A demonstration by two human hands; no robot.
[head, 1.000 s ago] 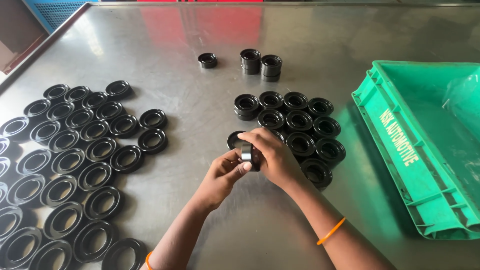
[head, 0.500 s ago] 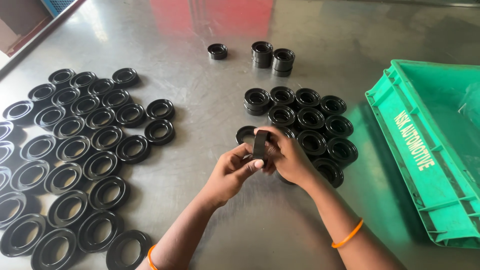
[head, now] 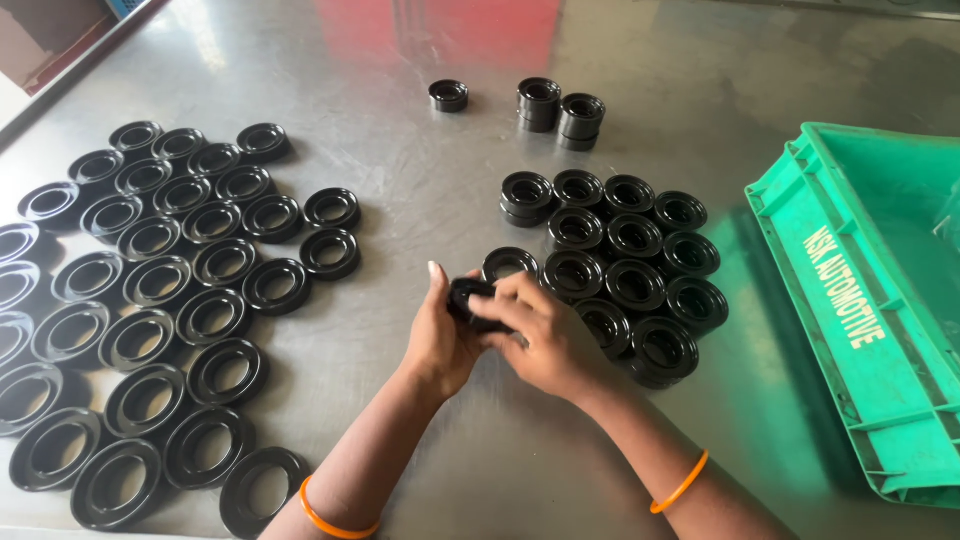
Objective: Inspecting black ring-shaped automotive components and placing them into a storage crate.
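Both hands meet over the middle of a steel table (head: 420,190). My left hand (head: 440,340) and my right hand (head: 535,335) together grip one small black rubber ring (head: 468,298), held just above the tabletop. Right beside them, to the right, lies a cluster of several thick black rings (head: 620,250), laid flat and touching one another. The nearest of these (head: 510,264) sits just behind my fingers.
Many wider, flatter black rings (head: 170,300) cover the left side of the table. At the far middle stand two short stacks (head: 560,112) and a single ring (head: 449,95). A green plastic crate (head: 880,330) stands at the right edge.
The ring in my hands has turned from standing on edge to lying nearly flat between my fingers. The view has shifted slightly; my hands stay in the same spot.
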